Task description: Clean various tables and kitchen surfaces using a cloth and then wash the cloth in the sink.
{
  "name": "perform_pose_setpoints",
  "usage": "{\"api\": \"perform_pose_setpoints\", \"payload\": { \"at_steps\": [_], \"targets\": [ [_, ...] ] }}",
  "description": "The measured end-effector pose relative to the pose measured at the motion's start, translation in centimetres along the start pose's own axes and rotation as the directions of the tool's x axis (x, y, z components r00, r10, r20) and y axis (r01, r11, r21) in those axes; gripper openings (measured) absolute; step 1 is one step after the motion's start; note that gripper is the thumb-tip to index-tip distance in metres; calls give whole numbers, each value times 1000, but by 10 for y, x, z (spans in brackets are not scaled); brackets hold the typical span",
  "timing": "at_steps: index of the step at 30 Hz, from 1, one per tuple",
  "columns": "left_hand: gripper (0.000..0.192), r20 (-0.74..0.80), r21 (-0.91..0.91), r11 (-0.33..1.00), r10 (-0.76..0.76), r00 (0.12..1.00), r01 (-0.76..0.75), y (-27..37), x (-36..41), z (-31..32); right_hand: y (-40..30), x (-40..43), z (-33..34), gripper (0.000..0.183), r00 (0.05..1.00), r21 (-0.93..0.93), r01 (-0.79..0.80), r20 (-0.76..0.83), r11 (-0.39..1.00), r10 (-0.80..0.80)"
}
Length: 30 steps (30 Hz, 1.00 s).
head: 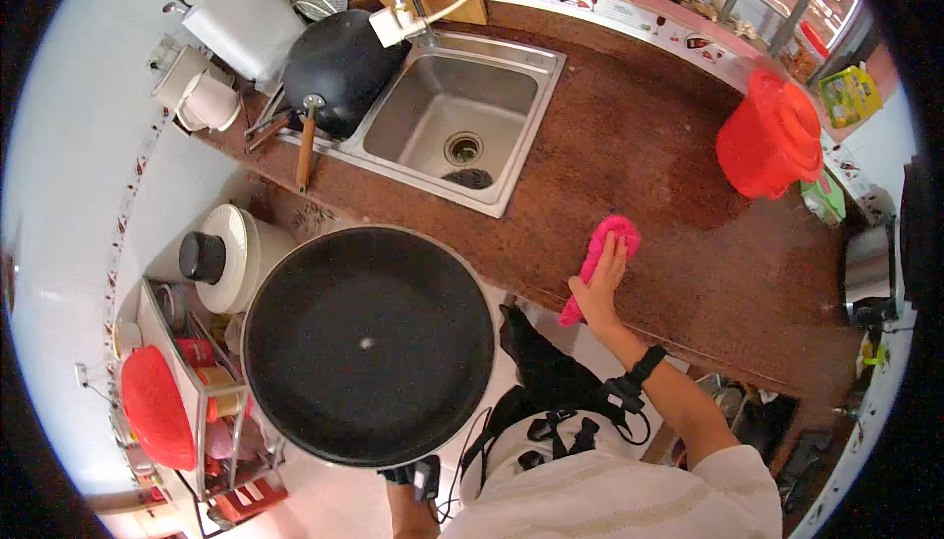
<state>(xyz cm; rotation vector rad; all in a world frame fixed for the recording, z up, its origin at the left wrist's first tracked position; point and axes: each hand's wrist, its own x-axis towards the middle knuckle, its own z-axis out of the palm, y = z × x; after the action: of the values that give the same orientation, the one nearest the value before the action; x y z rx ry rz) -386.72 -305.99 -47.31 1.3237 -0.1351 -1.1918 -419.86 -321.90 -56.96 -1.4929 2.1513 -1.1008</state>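
A bright pink cloth (pixel 627 229) lies folded on the brown countertop (pixel 708 266), near its front edge. My right hand (pixel 603 284) presses on it, fingers stretched along the top and thumb at the side. To the left, a large round black pan (pixel 369 288) with a pale metal rim faces up towards me in front of the counter. My left forearm (pixel 413 513) reaches the pan's lower rim, and the hand itself is hidden behind the pan, which it appears to hold up. No pan handle shows.
A steel sink (pixel 487 107) is set into the counter, with a black wok (pixel 332 67) beside it. A red plastic bucket (pixel 771 141) stands at the back right. Left of the pan are a lidded white pot (pixel 240 255) and a loaded metal rack (pixel 203 421).
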Motion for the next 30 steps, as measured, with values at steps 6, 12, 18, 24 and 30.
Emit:
{"api": "perform_pose_setpoints", "payload": {
  "at_steps": [6, 12, 18, 24, 30],
  "targets": [
    [40, 82, 34, 995, -97, 992, 95, 16, 97, 66, -57, 63, 74, 95, 996, -54, -67, -64, 996, 63],
    [45, 397, 536, 818, -27, 918, -208, 33, 216, 90, -104, 127, 114, 81, 985, 53, -85, -146, 995, 91],
    [48, 683, 723, 227, -93, 725, -653, 46, 265, 209, -93, 188, 105, 70, 982, 120, -110, -138, 987, 126],
    [41, 502, 186, 969, -238, 831, 165, 10, 374, 253, -45, 239, 11, 56, 907, 473, -71, -336, 878, 255],
    [32, 750, 536, 707, -148, 645, -461, 4, 394, 280, 99, 163, -148, 55, 549, 76, -382, -783, 921, 293]
  ]
}}
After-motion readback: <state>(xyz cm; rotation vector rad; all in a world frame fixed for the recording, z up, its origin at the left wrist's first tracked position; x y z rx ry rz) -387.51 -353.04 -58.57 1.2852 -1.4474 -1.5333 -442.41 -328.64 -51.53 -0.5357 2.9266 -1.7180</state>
